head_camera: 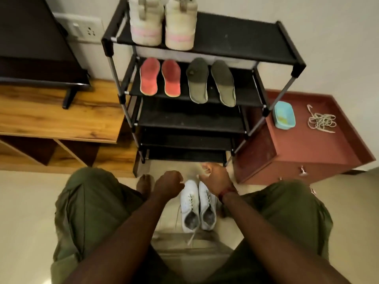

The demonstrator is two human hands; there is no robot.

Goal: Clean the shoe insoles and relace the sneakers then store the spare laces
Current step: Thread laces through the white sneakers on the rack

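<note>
Nearest, at six o'clock, the white sneakers (198, 206) stand side by side on the floor, laces threaded through the eyelets, ends trailing loose. Above them the left hand (168, 184) is fisted; whether it holds a lace cannot be told. The right hand (215, 177) is curled, apparently pinching a lace end. Relacing judged in progress. At twelve o'clock, red insoles (160, 77) and grey-green insoles (211, 83) lie on the rack (295, 64), seemingly cleaned. At two o'clock, spare laces (321, 120) lie unstored beside a blue box (284, 114).

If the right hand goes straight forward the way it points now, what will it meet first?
Probably the lowest tier of the black shoe rack, just beyond the right hand. Depth is unclear, so the hand may instead pass above it.
</note>
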